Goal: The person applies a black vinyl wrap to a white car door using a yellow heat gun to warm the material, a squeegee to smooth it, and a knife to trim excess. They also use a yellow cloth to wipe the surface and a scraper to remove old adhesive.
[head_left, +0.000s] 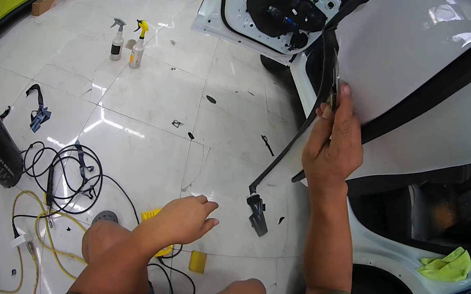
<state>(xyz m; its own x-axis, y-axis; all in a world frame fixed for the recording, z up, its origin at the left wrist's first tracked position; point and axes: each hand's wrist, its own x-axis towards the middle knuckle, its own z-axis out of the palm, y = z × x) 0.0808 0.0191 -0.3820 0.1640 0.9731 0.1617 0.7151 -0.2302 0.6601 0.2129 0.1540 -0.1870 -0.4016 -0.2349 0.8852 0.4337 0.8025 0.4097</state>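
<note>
Strip, black and narrow (327, 75), lay just left of my right fingertips, along the edge of a white car panel (382, 66). Its long axis ran from high beside the panel down and leftward to the tiled floor (162, 96), where a dark plastic end piece (258, 217) sat at its foot.

My right hand (336, 146) was the nearer to the strip's upper stretch; its thumb and forefinger reached up at the panel edge, close together around something thin and dark. Whether they were clamped on the strip itself or on a small separate piece, I couldn't fairly tell, because my own fingers covered most of it.

My left hand (182, 216) held nothing I could see, its fingers loosely curled with the thumb apart, well away from the panel. It was nearer to the strip's lower end, which lay a little to its right without touching. A yellow block (197, 261) rested on the floor just below that hand.
</note>
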